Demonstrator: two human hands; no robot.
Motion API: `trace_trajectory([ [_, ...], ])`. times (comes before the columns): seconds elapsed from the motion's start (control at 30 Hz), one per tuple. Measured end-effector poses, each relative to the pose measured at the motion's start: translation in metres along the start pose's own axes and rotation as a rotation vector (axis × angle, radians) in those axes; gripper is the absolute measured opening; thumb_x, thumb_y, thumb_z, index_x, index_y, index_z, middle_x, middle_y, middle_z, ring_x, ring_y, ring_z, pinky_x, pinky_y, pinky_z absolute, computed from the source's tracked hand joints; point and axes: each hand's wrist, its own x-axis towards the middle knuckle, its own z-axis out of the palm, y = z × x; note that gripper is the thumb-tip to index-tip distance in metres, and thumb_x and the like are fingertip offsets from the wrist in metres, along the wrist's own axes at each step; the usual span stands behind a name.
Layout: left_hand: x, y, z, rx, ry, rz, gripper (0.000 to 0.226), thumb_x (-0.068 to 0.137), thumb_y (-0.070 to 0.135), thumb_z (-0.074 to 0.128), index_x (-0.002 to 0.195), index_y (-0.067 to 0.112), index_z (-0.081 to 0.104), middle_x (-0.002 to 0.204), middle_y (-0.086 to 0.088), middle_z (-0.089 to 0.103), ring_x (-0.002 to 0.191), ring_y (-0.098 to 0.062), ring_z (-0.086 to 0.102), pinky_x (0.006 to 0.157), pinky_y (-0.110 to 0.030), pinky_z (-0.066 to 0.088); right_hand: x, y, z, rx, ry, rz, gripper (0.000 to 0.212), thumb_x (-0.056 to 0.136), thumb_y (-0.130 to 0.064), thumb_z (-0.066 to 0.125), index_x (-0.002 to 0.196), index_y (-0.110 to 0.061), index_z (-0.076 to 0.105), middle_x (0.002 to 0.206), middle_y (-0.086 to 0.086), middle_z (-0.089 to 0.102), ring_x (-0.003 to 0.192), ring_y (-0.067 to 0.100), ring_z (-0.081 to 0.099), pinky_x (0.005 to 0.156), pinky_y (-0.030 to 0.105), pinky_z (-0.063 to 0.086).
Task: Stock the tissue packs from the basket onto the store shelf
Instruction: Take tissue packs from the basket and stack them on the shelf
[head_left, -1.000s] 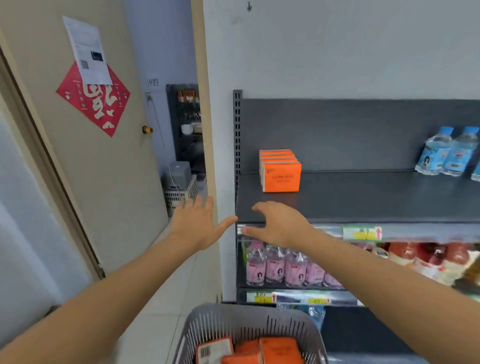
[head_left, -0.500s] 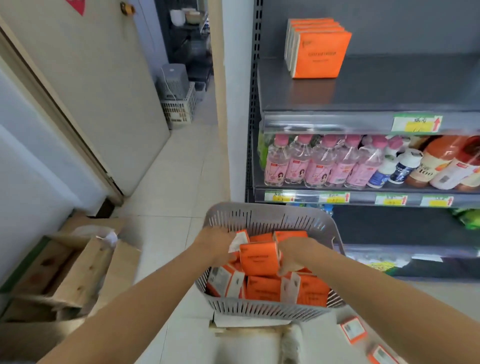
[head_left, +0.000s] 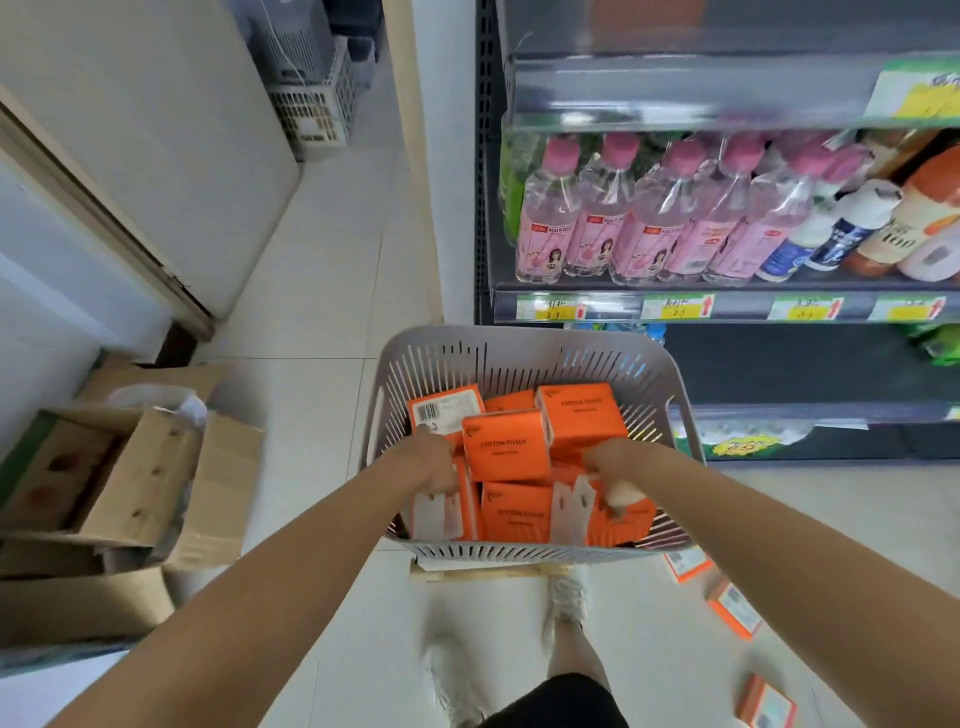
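Observation:
A grey slotted basket (head_left: 519, 358) stands on the floor in front of me, holding several orange tissue packs. Both my hands are down inside it. My left hand (head_left: 430, 464) curls over the top edge of a pack standing at the basket's left (head_left: 441, 512). My right hand (head_left: 612, 475) grips a pack at the right (head_left: 626, 517), thumb pressed on its face. A pack labelled "cotton tissue" (head_left: 506, 452) lies between the two hands. Only the front edge of the store shelf (head_left: 675, 88) shows at the top; its surface is out of view.
Pink-capped bottles (head_left: 597, 218) and other drinks fill the shelf below. Three loose orange packs (head_left: 732, 616) lie on the floor to the right. Open cardboard boxes (head_left: 156, 467) sit at the left, and a white crate (head_left: 311, 109) stands by the door. My shoes (head_left: 566, 603) are just behind the basket.
My hands dropped from the top shelf into the basket as my view tilted down. In the last half second they sank from the middle pack's sides onto packs nearer me.

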Motion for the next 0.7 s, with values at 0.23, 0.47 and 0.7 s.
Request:
trace_trajectory([
  [0.23, -0.044, -0.013, -0.083, -0.385, 0.001, 0.053, 0.049, 0.069, 0.006, 0.071, 0.111, 0.020, 0.050, 0.111, -0.003, 0.052, 0.094, -0.017, 0.052, 0.072, -0.028, 0.048, -0.054, 0.003, -0.063, 0.140, 0.103, -0.052, 0.081, 0.074, -0.034, 0.077, 0.143, -0.017, 0.038, 0.140, 0.005, 0.048, 0.126, 0.028, 0.048, 0.100, 0.037, 0.045],
  [0.47, -0.129, -0.008, -0.188, -0.488, 0.054, 0.283, 0.067, 0.053, 0.012, 0.075, 0.116, 0.014, 0.055, 0.119, -0.008, 0.062, 0.109, -0.024, 0.060, 0.086, -0.030, 0.050, -0.138, 0.002, -0.135, 0.203, 0.289, -0.129, 0.066, 0.066, -0.037, 0.082, 0.123, -0.015, 0.057, 0.115, 0.002, 0.058, 0.102, 0.024, 0.054, 0.079, 0.032, 0.046],
  [0.7, -0.197, 0.028, -0.284, -0.405, 0.305, 0.460, 0.043, 0.069, 0.003, 0.074, 0.108, 0.021, 0.068, 0.109, -0.004, 0.071, 0.101, -0.021, 0.066, 0.088, -0.032, 0.052, -0.235, 0.025, -0.215, 0.166, 0.608, -0.155, 0.030, 0.055, -0.039, 0.087, 0.063, -0.025, 0.061, 0.069, -0.010, 0.060, 0.074, 0.017, 0.058, 0.066, 0.029, 0.047],
])
